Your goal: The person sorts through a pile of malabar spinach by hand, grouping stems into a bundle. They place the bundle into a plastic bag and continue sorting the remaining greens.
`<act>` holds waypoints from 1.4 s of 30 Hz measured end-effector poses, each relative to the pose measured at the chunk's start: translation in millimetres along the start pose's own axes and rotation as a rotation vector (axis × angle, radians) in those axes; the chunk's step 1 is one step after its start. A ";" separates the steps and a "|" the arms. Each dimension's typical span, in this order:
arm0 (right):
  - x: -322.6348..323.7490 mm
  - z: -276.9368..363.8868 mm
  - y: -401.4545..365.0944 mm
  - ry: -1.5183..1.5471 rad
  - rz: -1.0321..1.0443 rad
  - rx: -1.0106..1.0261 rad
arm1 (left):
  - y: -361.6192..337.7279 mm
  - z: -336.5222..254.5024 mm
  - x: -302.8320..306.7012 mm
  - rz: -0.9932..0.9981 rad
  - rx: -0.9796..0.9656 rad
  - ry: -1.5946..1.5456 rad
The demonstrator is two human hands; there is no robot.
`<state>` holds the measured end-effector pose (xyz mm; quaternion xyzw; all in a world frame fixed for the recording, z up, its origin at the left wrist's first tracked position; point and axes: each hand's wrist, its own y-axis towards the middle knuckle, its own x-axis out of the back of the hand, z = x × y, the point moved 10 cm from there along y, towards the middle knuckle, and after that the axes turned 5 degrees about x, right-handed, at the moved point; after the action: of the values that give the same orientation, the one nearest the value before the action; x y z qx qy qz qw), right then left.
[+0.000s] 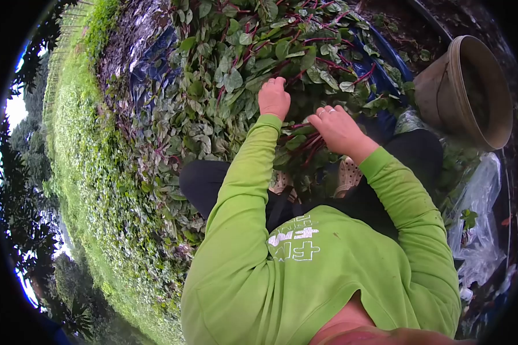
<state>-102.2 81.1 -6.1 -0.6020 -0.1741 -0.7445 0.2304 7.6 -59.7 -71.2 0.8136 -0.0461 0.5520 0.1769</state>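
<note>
Purple-red stems with green leaves (313, 141) are bunched under my right hand (341, 129), whose fingers are curled around their ends. My left hand (275, 99) lies against the large heap of leafy stems (236, 63), its fingers bent down into the leaves; what they hold, if anything, is hidden. The heap spreads in front of my bent knees, with red stems showing among the leaves. Both hands are bare, and rings show on the fingers.
A large brown bucket (443, 95) leans at the right. Clear plastic sheeting (480, 218) lies below it. Blue tarp (155, 69) shows beside the heap. My beige clogs (347, 175) are between my knees. Green plants (92, 172) grow along the left.
</note>
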 end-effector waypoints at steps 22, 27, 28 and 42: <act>9.1 6.7 6.6 0.016 -0.081 0.052 | 112.5 107.7 30.7 -0.061 0.227 0.066; 20.4 7.4 5.3 0.022 -0.114 0.040 | 99.1 91.2 56.3 -0.100 0.194 -0.081; 21.6 6.9 5.3 0.031 -0.145 0.043 | 95.7 82.3 64.9 -0.139 0.117 -0.129; 27.6 7.0 -1.6 0.004 -0.310 0.061 | 40.2 19.0 12.7 0.270 0.141 -0.650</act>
<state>-102.0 82.5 22.4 -0.5591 -0.2870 -0.7667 0.1311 18.4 -102.1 -56.3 0.9434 -0.1689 0.2845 0.0220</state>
